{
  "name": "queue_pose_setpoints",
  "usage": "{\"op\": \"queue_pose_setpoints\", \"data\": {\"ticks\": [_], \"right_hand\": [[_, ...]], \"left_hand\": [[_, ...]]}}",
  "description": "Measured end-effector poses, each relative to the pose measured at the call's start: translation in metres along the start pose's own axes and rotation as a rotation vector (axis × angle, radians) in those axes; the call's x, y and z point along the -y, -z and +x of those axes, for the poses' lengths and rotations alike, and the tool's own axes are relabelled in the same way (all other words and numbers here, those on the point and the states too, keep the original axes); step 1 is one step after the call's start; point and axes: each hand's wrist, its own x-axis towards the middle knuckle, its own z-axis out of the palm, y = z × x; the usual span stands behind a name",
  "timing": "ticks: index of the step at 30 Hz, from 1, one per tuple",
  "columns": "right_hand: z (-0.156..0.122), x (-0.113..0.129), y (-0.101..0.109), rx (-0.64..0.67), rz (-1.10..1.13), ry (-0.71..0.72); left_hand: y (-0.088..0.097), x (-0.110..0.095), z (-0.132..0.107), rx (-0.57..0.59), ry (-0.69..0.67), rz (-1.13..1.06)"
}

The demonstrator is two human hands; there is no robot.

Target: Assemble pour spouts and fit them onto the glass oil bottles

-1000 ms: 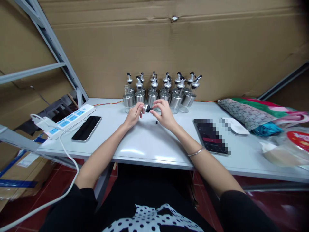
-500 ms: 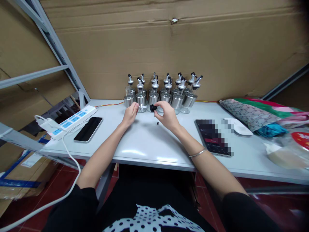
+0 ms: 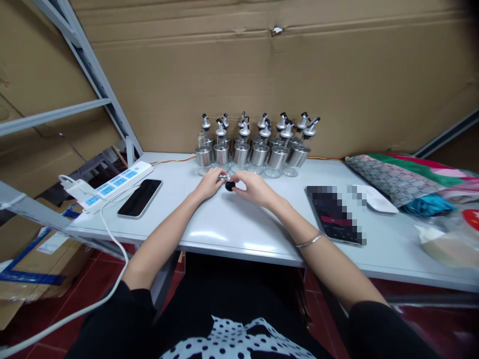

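The left hand point(image 3: 211, 184) has its fingertips at a small silver piece point(image 3: 227, 177), whether clamped on it I cannot tell; just right of that and nearer the body sits the black stopper point(image 3: 229, 186) — its long axis unclear — pinched between thumb and fingers of the right hand point(image 3: 253, 187), the nearer one.

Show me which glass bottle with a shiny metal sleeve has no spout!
The front-row bottle at the far left: its clear neck stands bare, while the other bottles wear silver-and-black spouts.
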Motion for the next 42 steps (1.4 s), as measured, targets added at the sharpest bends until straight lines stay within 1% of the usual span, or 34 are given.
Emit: {"op": "queue_pose_setpoints", "data": {"ticks": [3,5,6,8,10,11,12,14,17,19,23,25,27,29,31,38,42], "right_hand": [[-0.002,0.003,-0.005,0.104,0.05,-0.055],[-0.003,0.003,-0.003,0.142,0.113,-0.078],[-0.004,0.002,0.0,0.137,0.136,-0.088],[-0.003,-0.002,0.008,0.071,0.133,-0.129],[-0.002,-0.007,0.018,-0.003,0.042,-0.204],[-0.002,-0.01,0.022,-0.003,-0.023,-0.242],[-0.002,-0.013,0.025,0.025,-0.084,-0.276],[-0.002,-0.018,0.027,0.137,-0.164,-0.313],[-0.002,-0.021,0.024,0.282,-0.175,-0.322],[-0.002,-0.021,0.02,0.321,-0.16,-0.327],[-0.002,-0.021,0.019,0.37,-0.143,-0.357],[-0.003,-0.023,0.02,0.352,-0.177,-0.378],[-0.004,-0.028,0.021,0.288,-0.238,-0.385],[-0.006,-0.033,0.02,0.218,-0.285,-0.371],[-0.007,-0.038,0.018,0.191,-0.299,-0.346],[-0.008,-0.041,0.002,0.257,-0.296,-0.298],[-0.007,-0.04,0.002,0.254,-0.248,-0.264]], "left_hand": [[0.001,0.003,0.001,0.0,-0.014,-0.001],[0.001,0.003,0.001,0.004,-0.027,-0.004],[0.002,0.002,0.001,0.006,-0.033,-0.007],[0.003,0.001,0.001,0.01,-0.035,-0.014],[0.005,0.0,0.002,0.005,-0.025,-0.023],[0.005,-0.002,0.002,-0.004,-0.019,-0.029],[0.006,-0.003,0.001,-0.016,-0.015,-0.037],[0.006,-0.005,0.001,-0.035,-0.023,-0.049],[0.006,-0.008,0.001,-0.041,-0.065,-0.046],[0.005,-0.01,0.001,-0.033,-0.078,-0.044],[0.007,-0.014,0.0,0.008,-0.053,-0.078],[0.008,-0.016,0.0,0.035,-0.033,-0.101],[0.009,-0.018,-0.001,0.051,-0.015,-0.111],[0.01,-0.02,-0.001,0.05,-0.011,-0.109],[0.01,-0.021,-0.001,0.043,-0.02,-0.107],[0.007,-0.021,0.0,0.092,-0.001,-0.096],[0.005,-0.019,0.0,0.099,-0.008,-0.091]]}}
